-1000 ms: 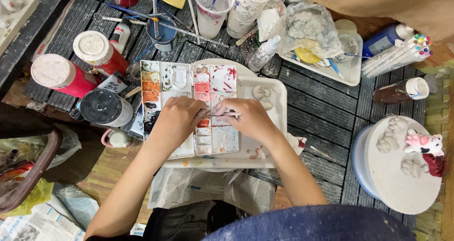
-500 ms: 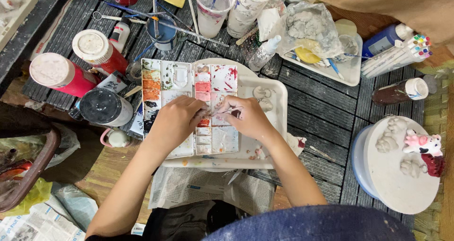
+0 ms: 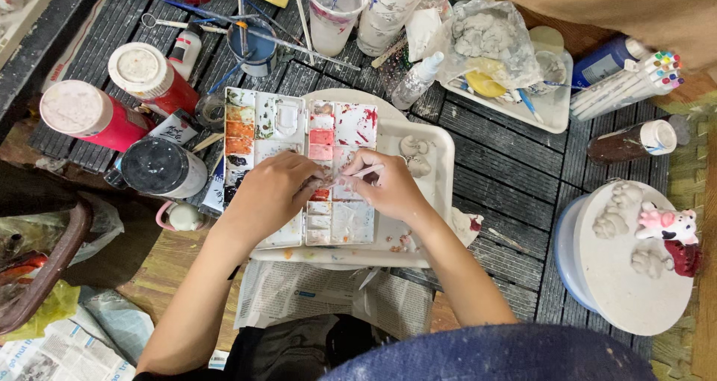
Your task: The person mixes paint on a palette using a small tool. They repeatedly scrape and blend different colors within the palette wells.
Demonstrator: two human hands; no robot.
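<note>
Both forearms are bare to the elbows; no sleeves, gloves, rings or watch are visible. The left hand (image 3: 272, 194) and right hand (image 3: 390, 187) are uncovered. A dark blue fabric garment (image 3: 493, 355) covers the lower body.

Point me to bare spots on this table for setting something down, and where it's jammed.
Freest: the dark slats between the white tray and the round white lid, below the brown bottle. Crowded: the top edge around the blue cup and brushes, and the left, where red jars and a black-lidded jar sit packed beside the paint palette.
</note>
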